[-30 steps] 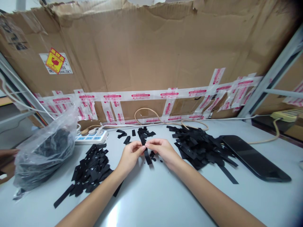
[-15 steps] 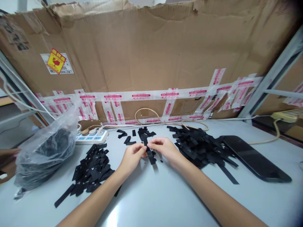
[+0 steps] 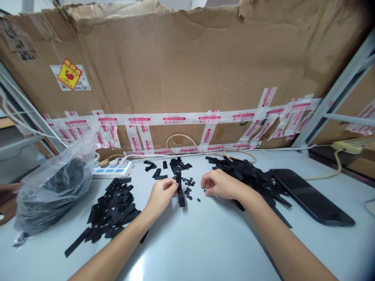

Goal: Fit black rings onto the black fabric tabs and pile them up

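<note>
Head view: pale tabletop (image 3: 193, 246) with the large cardboard sheet (image 3: 187, 70) standing along its far edge.
Far edge: a tan cable (image 3: 181, 135) loops against the cardboard, just above the tabletop.
Left side: clear plastic bag (image 3: 55, 191) with dark contents, white power strip (image 3: 113, 171) behind it, then the left pile of black pieces (image 3: 114, 210) beside the left forearm.
Right side: right pile of black strips (image 3: 247, 175), partly behind the right hand and forearm, and a black slab (image 3: 313, 197) with rounded corners just beyond it.
Open room: a broad stretch of tabletop between the forearms, running down to the bottom of the view.
Left hand (image 3: 162, 193): reaching in from the lower left, thumb and forefinger pinching a black strip.
Right hand (image 3: 219, 184): palm down, fingers curled toward the tabletop near the right pile; a small dark bit shows at the fingertips, and whether they grip it I cannot tell.
Black strip (image 3: 181, 200): flat, narrow, matte, held at mid-length, nearly lengthwise to the view, between the two hands.
Small black rings (image 3: 190, 190): scattered just right of the strip.
Loose short strips (image 3: 177, 166): beyond the left hand.
</note>
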`<state>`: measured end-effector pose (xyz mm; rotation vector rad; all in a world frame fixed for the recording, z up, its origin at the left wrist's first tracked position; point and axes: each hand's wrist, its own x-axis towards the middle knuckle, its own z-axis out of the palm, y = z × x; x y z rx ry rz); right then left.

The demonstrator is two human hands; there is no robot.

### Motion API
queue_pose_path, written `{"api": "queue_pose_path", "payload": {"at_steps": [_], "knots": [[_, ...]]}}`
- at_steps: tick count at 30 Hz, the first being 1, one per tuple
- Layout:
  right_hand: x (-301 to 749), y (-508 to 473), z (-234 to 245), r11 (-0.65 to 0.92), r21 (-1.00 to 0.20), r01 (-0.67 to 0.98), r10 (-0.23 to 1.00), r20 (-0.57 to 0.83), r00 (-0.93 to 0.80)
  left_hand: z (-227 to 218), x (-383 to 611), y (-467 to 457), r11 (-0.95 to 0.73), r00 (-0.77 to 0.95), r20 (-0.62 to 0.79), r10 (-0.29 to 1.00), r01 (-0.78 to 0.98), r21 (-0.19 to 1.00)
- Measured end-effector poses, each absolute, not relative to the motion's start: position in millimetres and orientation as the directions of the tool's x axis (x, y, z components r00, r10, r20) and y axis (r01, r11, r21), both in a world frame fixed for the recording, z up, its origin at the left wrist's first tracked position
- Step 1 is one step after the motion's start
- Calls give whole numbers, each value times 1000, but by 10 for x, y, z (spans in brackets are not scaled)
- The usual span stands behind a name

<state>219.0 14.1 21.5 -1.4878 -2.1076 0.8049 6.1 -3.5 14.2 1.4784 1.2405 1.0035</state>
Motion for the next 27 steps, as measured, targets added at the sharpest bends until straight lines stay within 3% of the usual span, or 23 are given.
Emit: {"api": "queue_pose_path", "payload": {"at_steps": [12,15,18,21,27], "knots": [[2175,157,233,167,-671,722,945,-100,-311,126,65,-36,-59,174,16,985,248,967],[2069,120,276,198,-775,600,913,-78,-401,105,67,-33,-73,174,30,984,244,967],[1854,64,311,194,-908,372,898,11,-440,100,68,-38,-95,180,49,982,257,962],[1640,13,308,170,-954,245,935,77,-346,108,68,-47,-122,191,69,979,280,952],[1511,8,210,61,-994,87,978,41,-207,82,61,-50,-162,231,104,967,251,954]]}}
